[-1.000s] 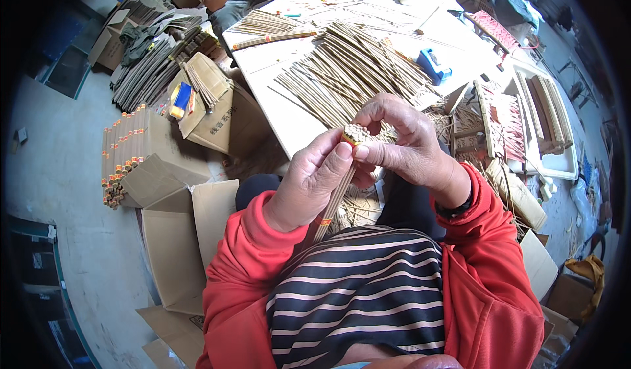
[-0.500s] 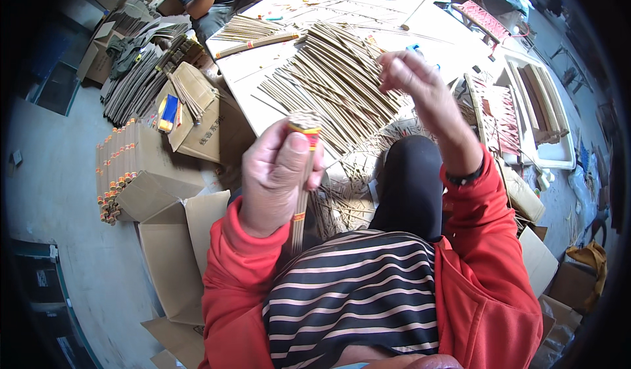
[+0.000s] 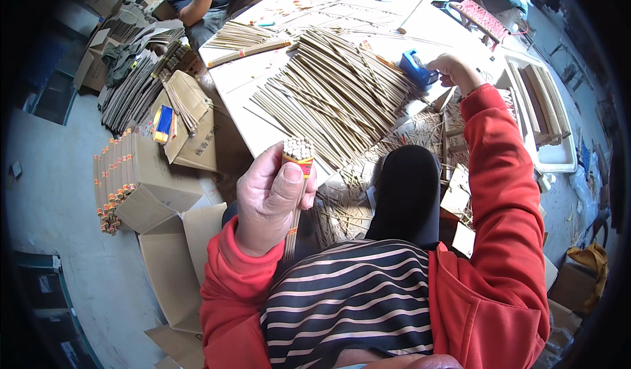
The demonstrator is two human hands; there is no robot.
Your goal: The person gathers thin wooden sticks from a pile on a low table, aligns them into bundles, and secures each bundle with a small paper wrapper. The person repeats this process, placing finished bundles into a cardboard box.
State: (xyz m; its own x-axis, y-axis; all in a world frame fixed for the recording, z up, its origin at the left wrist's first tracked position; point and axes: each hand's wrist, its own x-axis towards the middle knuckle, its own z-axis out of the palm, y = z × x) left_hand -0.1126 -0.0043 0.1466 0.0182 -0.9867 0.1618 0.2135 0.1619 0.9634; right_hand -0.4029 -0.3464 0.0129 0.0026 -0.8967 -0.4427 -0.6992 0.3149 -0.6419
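The left hand [image 3: 271,201] is closed around a bundle of sticks [image 3: 297,162], thumb pressed against its front just under the top. The bundle is a tight round sheaf of thin, pale, straw-coloured rods bound near the top by a red and yellow paper band; the cut ends form a flat, dotted face. It stands nearly upright in front of the chest, its long axis running up and down, the flat top tilted slightly toward the counter [image 3: 263,83], the lower length passing down behind the palm toward the lap.

The right hand [image 3: 450,69] is stretched out to the far right part of the counter, fingers curled beside a blue tape dispenser [image 3: 418,69] of smooth hard plastic; whether it grips the dispenser or only touches it cannot be told.

Between the two hands, a broad heap of loose sticks [image 3: 335,96] lies fanned over the white counter, mostly pointing from lower left to upper right. On the floor at left, open brown cardboard boxes [image 3: 164,191] hold more banded bundles laid on their sides. A white plastic tray [image 3: 545,116] with long sticks sits to the right.
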